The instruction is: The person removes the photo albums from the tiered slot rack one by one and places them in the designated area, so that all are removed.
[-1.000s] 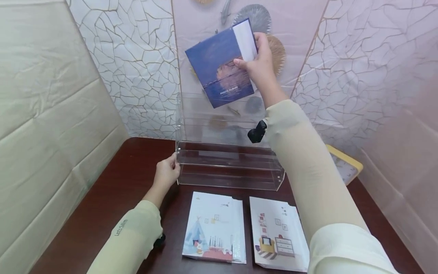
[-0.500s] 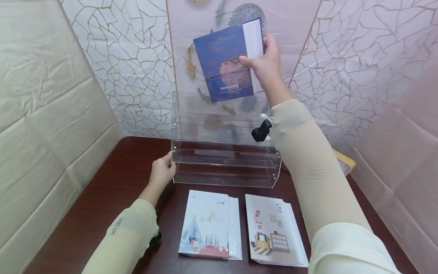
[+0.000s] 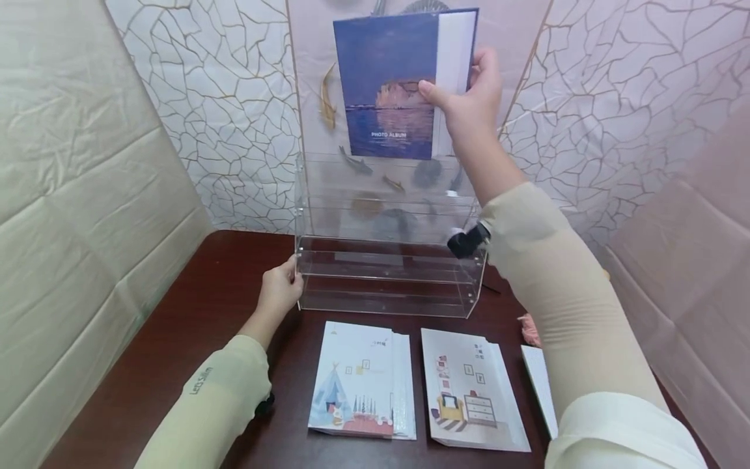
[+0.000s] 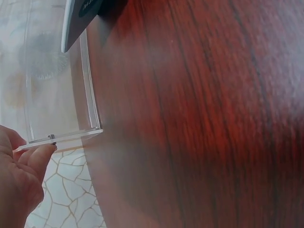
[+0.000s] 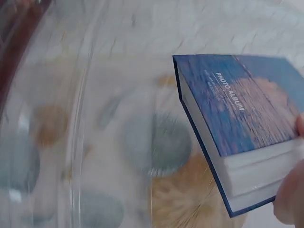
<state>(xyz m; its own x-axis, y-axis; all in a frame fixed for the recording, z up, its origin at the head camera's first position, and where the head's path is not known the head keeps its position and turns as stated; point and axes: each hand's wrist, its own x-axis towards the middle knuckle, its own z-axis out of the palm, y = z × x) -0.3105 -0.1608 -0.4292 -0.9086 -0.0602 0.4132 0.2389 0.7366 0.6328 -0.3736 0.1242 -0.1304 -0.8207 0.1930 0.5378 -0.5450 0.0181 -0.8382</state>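
Observation:
My right hand [image 3: 473,107] grips a blue photo album [image 3: 387,71] by its right edge, thumb on the cover and fingers behind. The album is upright, high over the clear acrylic rack [image 3: 383,303], its lower edge overlapping the rack's top in the head view. In the right wrist view the album [image 5: 247,104] shows its white page edges, with a fingertip at the frame's side. My left hand [image 3: 278,290] pinches the left side panel of the rack; in the left wrist view the thumb and fingers of the left hand [image 4: 23,175] close on that clear panel.
Two white illustrated albums, a tent one [image 3: 357,381] and a dresser one [image 3: 469,391], lie on the dark wood table [image 3: 193,293] before the rack. A white-edged item [image 3: 538,381] and something pink [image 3: 529,329] show beside the right sleeve. Patterned cloth walls [image 3: 228,117] enclose the table.
The photo album has risen, moved right and turned from tilted to nearly straight in my right hand. My left hand keeps its hold on the rack's side.

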